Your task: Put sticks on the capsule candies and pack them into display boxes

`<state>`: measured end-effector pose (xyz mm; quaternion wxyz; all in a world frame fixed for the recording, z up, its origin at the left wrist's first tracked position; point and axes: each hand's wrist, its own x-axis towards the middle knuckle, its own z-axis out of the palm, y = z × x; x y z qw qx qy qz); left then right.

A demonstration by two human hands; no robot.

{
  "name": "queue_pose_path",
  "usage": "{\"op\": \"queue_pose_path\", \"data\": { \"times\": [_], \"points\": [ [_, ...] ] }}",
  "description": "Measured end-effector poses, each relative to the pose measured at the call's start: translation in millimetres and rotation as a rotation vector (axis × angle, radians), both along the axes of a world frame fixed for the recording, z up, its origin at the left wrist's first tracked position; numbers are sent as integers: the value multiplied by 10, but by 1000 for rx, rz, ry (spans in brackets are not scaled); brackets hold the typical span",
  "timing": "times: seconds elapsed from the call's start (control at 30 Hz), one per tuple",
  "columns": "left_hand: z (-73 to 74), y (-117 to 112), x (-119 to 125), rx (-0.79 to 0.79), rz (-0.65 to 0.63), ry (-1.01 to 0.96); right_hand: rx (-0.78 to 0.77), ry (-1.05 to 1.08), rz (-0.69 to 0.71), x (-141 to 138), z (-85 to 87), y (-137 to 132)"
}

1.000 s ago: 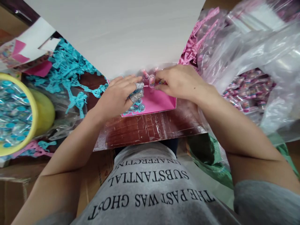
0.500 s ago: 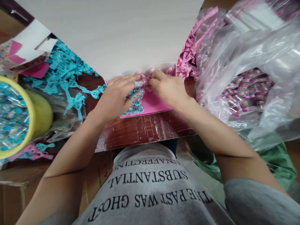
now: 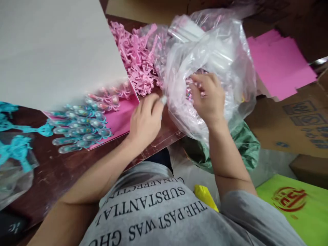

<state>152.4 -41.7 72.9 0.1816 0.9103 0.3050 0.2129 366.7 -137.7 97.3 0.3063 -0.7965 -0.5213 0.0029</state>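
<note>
My right hand (image 3: 208, 99) is inside the mouth of a clear plastic bag (image 3: 179, 116), over small shiny pink-capped pieces (image 3: 189, 92). Its thumb and forefinger are apart, with some pieces showing between them. Curled beside the bag's left side is my left hand (image 3: 147, 119), a pale wrap at one fingertip; whatever its fingers hold is hidden. Left of it lies an open pink box (image 3: 118, 121) with a white raised lid (image 3: 58, 51). Rows of clear-topped blue pieces (image 3: 82, 130) and pink pieces (image 3: 112, 99) lie in the box, some blue ends over its left edge.
A heap of pink plastic pieces (image 3: 140, 65) lies behind the box. Blue plastic pieces (image 3: 17, 150) are at the left. Pink sheets (image 3: 282, 65) rest by a cardboard box (image 3: 304, 119) at the right. A green bag (image 3: 246, 147) hangs below the clear bag.
The view has turned right. Both hands have left the pink box: my right hand has moved into the clear bag, and my left hand to the bag's near left side.
</note>
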Motion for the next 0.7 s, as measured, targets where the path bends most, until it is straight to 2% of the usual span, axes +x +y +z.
{"op": "queue_pose_path", "data": {
  "times": [0.07,0.17,0.23,0.27,0.33,0.43,0.57,0.7],
  "points": [
    [-90,376,418,-20,70,68,-99,-34,-79,319,-189,-237],
    [-221,833,964,-54,230,178,-242,-79,-91,543,-513,-394],
    [-267,920,1183,-119,370,302,-298,-78,-40,586,-686,-379],
    [-275,900,1236,-128,393,353,-316,-71,-8,600,-748,-355],
    [-277,798,1232,-107,340,396,-311,-55,32,637,-819,-315],
    [-272,685,1033,-64,176,325,-165,-30,-8,726,-833,-358],
    [-257,726,770,48,129,280,50,45,-85,758,-790,-540],
    [-232,742,849,107,87,423,193,174,-49,566,-769,-574]
  ]
}}
